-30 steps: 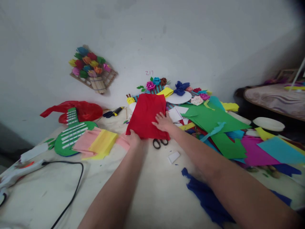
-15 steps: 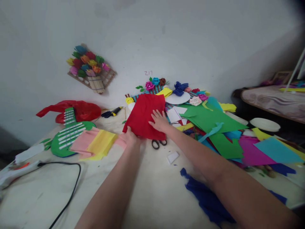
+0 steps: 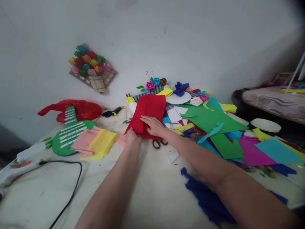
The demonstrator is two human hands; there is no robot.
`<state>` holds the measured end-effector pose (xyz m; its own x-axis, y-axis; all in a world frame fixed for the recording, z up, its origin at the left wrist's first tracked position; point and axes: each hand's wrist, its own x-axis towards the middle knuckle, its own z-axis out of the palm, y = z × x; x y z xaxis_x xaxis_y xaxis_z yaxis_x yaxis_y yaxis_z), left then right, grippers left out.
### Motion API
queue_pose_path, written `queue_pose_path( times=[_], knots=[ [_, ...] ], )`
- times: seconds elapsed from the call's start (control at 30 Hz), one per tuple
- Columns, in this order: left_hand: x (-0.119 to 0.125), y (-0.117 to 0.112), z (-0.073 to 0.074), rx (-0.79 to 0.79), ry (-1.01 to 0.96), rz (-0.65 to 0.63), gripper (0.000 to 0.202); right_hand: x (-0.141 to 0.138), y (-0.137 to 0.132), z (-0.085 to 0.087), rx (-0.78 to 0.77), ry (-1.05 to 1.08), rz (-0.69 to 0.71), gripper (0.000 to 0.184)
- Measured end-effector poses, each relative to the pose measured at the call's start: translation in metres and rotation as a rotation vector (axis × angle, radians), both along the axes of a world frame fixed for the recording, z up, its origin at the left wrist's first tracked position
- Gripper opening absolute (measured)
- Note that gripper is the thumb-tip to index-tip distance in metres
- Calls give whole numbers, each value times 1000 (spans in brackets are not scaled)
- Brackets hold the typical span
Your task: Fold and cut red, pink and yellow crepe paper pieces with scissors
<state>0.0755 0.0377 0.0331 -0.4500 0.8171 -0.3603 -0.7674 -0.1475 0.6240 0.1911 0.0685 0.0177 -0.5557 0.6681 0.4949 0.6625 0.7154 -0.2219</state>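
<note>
A folded red crepe paper sheet [image 3: 149, 111] lies on the cloth-covered surface in the middle of the view. My left hand [image 3: 132, 136] pinches its near left corner. My right hand [image 3: 153, 125] rests flat on the sheet's near part, fingers stretched out toward the left. Black-handled scissors [image 3: 158, 143] lie just below the sheet, right of my left hand. A small white paper scrap [image 3: 173, 157] sits nearer to me.
Pink and yellow crepe sheets [image 3: 95, 143] and a green paper guitar [image 3: 69, 135] lie to the left, with a black cable [image 3: 71, 187]. Green, purple and cyan sheets [image 3: 214, 122] pile up at the right. Dark blue crepe [image 3: 205, 197] lies under my right forearm. Paper flowers [image 3: 157, 84] stand by the wall.
My right hand has slid leftward across the red sheet, fingers now pointing left. The sheet's near right edge has pulled in a little. My left hand stays at the near corner.
</note>
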Motion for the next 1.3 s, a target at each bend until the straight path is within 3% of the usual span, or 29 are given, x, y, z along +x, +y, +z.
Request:
queue_pose_path(
  times=[0.17,0.47,0.6,0.73,0.83,0.93,0.97,1.03,1.1,1.17,1.3],
  knots=[
    [-1,0,0,-71,-83,-24,32,0,-1,3,107,-22,-36,57],
    [1,-8,6,-143,-10,-131,19,-2,0,17,284,-233,-71,45],
    [2,-8,7,-219,87,-177,16,-8,5,21,235,-254,-46,40],
    [0,-5,4,-259,196,-131,16,-11,4,25,154,-241,-72,34],
    [-8,-6,3,-209,496,85,38,-12,1,29,149,-224,-96,33],
    [-19,-9,7,4,1107,270,57,-11,0,33,160,-198,-109,33],
    [-21,-10,9,101,1264,226,58,-11,0,35,162,-189,-111,32],
    [-22,-11,13,251,1498,-12,60,-11,1,37,158,-179,-114,28],
    [-19,-12,16,329,1599,-249,65,-11,2,38,147,-174,-128,27],
    [-14,-14,18,372,1540,-341,67,-11,3,39,131,-173,-161,28],
    [-7,-21,18,378,1137,-262,53,-11,5,41,123,-180,-201,27]
  ],
)
